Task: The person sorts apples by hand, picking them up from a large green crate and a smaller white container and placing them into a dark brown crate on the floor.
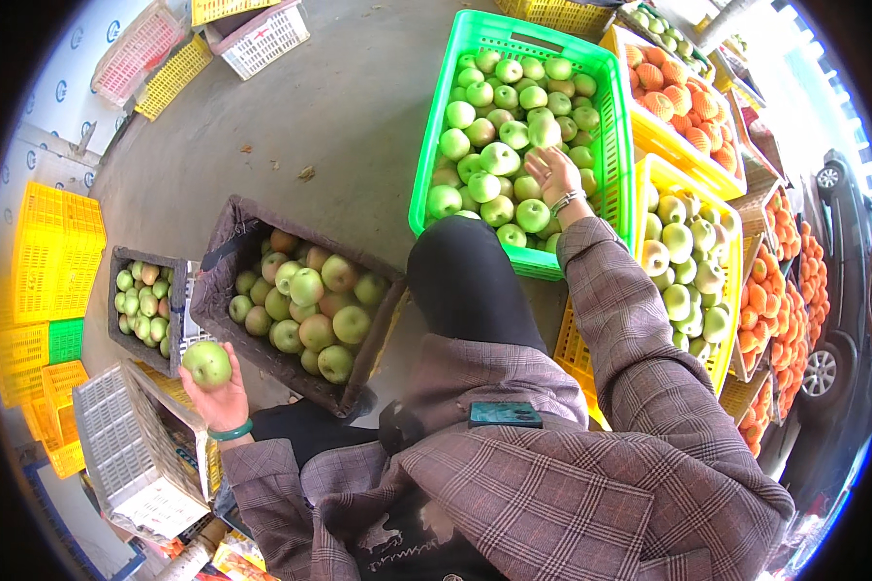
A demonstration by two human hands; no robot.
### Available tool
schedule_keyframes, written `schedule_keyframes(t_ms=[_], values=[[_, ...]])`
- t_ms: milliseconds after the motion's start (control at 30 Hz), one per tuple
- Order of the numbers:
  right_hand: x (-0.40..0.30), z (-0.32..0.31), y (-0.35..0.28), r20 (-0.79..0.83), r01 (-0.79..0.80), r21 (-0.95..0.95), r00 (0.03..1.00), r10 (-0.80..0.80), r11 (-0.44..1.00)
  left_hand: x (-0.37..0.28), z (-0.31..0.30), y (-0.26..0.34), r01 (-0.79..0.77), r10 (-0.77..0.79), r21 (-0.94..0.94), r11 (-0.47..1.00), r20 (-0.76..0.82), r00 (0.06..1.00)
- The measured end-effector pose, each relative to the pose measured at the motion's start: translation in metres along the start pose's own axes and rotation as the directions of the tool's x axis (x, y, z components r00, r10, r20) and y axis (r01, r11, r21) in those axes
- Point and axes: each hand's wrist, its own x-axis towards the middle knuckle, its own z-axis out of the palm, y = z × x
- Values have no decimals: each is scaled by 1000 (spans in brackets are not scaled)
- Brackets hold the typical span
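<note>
A green apple [207,364] rests in my left hand [219,396], held out beside the near left corner of a dark, fabric-lined crate [221,298] of green and reddish apples [307,287]. My right hand [554,176] reaches over the large green plastic crate [436,138], which is filled with green apples [500,159]. Its fingers are spread at an apple [544,132] near the crate's right side; whether they touch it I cannot tell. The palm shows no apple in it.
Right of the green crate are a yellow crate [734,290] of pale green apples and another [727,185] of fruit in orange foam nets. A smaller lined crate [116,290] of apples, a white crate [109,428] and stacked yellow crates [58,247] stand at left.
</note>
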Motion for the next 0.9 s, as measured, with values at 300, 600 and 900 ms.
schedule_keyframes(t_ms=[300,600,900], values=[[-193,127,12,725,585,-365,666,-173,724,-21,45,-55,257,-319,276,926,209,924],[-283,151,56,967,792,-253,220,126,556,-55,116,-111,352,-579,578,736,269,769],[-262,87,-29,841,521,-374,540,44,767,-69,176,-119,-78,-523,737,671,546,654]])
